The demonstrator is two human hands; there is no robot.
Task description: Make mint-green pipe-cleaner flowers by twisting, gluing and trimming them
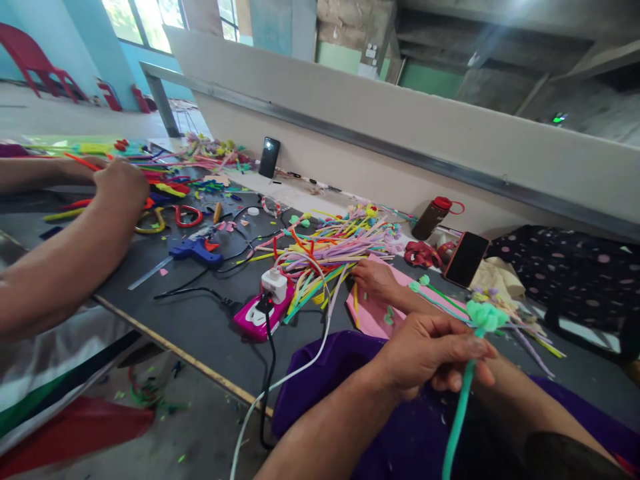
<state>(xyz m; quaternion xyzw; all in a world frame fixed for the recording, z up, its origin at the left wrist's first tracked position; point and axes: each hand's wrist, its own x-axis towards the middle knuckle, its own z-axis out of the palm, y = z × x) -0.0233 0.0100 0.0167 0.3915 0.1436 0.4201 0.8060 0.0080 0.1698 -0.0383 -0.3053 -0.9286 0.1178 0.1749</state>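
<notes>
My left hand point(435, 353) pinches the stem of a mint-green pipe cleaner flower point(485, 316). Its bunched head stands above my fingers, and the fuzzy stem hangs below. Behind it, my right arm crosses leftward, so my right hand point(377, 281) rests at the near right edge of a pile of pipe cleaners point(345, 243) in pink, yellow, lilac and green. Its fingertips point down among the stems; what they grip, if anything, is hidden. Pink paper point(367, 317) lies under that hand. Beside my right forearm are smaller green pipe cleaner pieces point(424, 281).
A pink power strip point(250, 319) with plugs and cables stands left of the pile. Farther left lie a blue glue gun point(195, 252), scissors point(187, 215) and a co-worker's arm point(95, 227). A bottle point(431, 219), phone point(466, 259) and dark spotted bag point(565, 267) line the back right.
</notes>
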